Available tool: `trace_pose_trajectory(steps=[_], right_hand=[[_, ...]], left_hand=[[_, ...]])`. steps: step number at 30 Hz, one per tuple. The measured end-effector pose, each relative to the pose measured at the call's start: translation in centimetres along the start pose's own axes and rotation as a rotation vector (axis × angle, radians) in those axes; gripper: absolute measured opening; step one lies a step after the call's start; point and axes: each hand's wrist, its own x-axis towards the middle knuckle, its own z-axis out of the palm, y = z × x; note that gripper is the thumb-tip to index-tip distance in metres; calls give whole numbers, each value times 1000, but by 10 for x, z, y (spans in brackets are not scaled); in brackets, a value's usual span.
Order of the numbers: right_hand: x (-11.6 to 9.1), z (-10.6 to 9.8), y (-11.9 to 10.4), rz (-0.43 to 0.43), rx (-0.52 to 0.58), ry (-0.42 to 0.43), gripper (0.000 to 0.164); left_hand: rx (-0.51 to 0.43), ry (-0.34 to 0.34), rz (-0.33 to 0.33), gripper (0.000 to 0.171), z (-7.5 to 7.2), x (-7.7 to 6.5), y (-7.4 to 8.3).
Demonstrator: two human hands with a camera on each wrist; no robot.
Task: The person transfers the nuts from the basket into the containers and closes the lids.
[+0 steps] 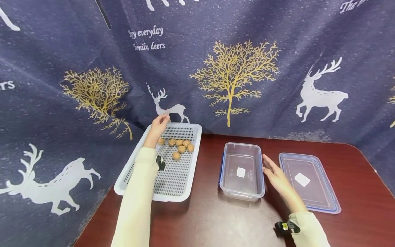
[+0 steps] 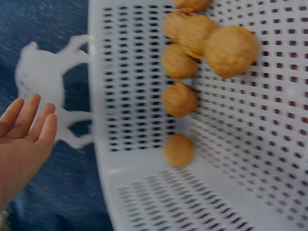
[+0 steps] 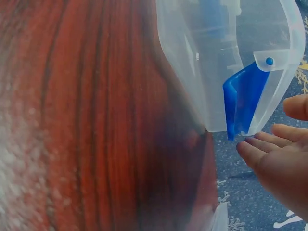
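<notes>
My left hand point(image 1: 158, 128) hangs above the far left rim of a white perforated basket point(image 1: 169, 198). In the left wrist view its fingers are extended, loosely bent and empty, just outside the basket wall. Several walnuts point(image 2: 231, 50) lie inside the basket, most of them grouped toward its far end. On the right, my right hand point(image 1: 280, 181) is beside a clear plastic food container point(image 1: 247, 188) that stands uncovered, with a white label on its floor. Its fingers are spread near the container's right side, by a blue latch point(image 3: 248, 98) in the right wrist view, holding nothing.
To the right of the container, its clear lid point(image 1: 321, 195) with a blue seal lies flat, a white label on it. Everything stands on a reddish-brown wooden table point(image 1: 210, 219). A dark blue cloth point(image 1: 185, 68) printed with deer and trees hangs behind the table.
</notes>
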Motion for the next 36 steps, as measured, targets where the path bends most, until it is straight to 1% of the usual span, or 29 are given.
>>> trace_pose_trajectory(steps=[2, 4, 5, 6, 8, 10, 11, 13, 15, 17, 18, 19, 20, 21, 22, 24, 26, 27, 28, 29, 30, 31, 32, 34, 36], right_hand=[[-1, 0, 2, 2, -6, -3, 53], [-2, 0, 3, -2, -3, -3, 53], [-2, 1, 3, -8, 4, -5, 52], [-2, 1, 3, -13, 7, -8, 52], [-2, 1, 4, -23, 15, -12, 52], [-2, 1, 5, -17, 25, -23, 52], [-2, 1, 5, -14, 33, -27, 52], [-3, 1, 6, -4, 47, -36, 53], [-3, 2, 7, 5, 71, -41, 54], [-3, 2, 7, 8, 99, -41, 54], [-3, 2, 8, 10, 109, -42, 55], [-4, 2, 9, 10, 124, -42, 55], [-4, 3, 9, 11, 138, -43, 55], [-5, 3, 10, 13, 153, -44, 55], [-5, 3, 11, 14, 163, -46, 55], [-6, 4, 12, 15, 182, -50, 56], [-6, 4, 13, 18, 192, -51, 56], [-6, 4, 13, 21, 194, -52, 56], [-6, 4, 13, 22, 193, -52, 56], [-6, 4, 13, 23, 191, -52, 56], [-6, 4, 13, 25, 188, -52, 56], [-6, 4, 13, 26, 187, -52, 56], [-6, 4, 13, 26, 184, -51, 56], [-7, 4, 14, 24, 179, -47, 56], [-7, 4, 13, 24, 175, -42, 56]], left_hand=[[-28, 23, -41, 41, 0, 2, -10], [-66, 61, -66, 39, -1, 1, -20], [-91, 84, -81, 39, -1, 1, -26], [-118, 104, -94, 39, -2, 3, -36], [-202, 163, -38, 35, -2, 16, -75], [-236, 191, -65, 36, -2, 32, -115], [-248, 215, -62, 36, -1, 43, -139], [-244, 252, -61, 35, 1, 65, -188], [-181, 258, -131, 42, 1, 79, -219], [-136, 273, -115, 48, 2, 88, -248], [-129, 253, -142, 50, 1, 89, -254], [-124, 233, -164, 52, 0, 87, -254], [-114, 219, -169, 53, 0, 85, -255], [-122, 214, -164, 52, 0, 82, -255], [-135, 193, -164, 52, -1, 80, -255], [-127, 159, -199, 50, -3, 77, -253], [-129, 169, -167, 49, -1, 77, -260], [-132, 160, -166, 50, 0, 77, -263], [-127, 141, -182, 51, 0, 77, -264], [-125, 140, -187, 50, 1, 77, -265], [-129, 136, -184, 50, 2, 77, -268], [-142, 149, -165, 50, 3, 75, -268], [-118, 133, -186, 51, 3, 74, -266], [-83, 123, -192, 50, 5, 72, -263], [-46, 121, -199, 51, 7, 68, -254]])
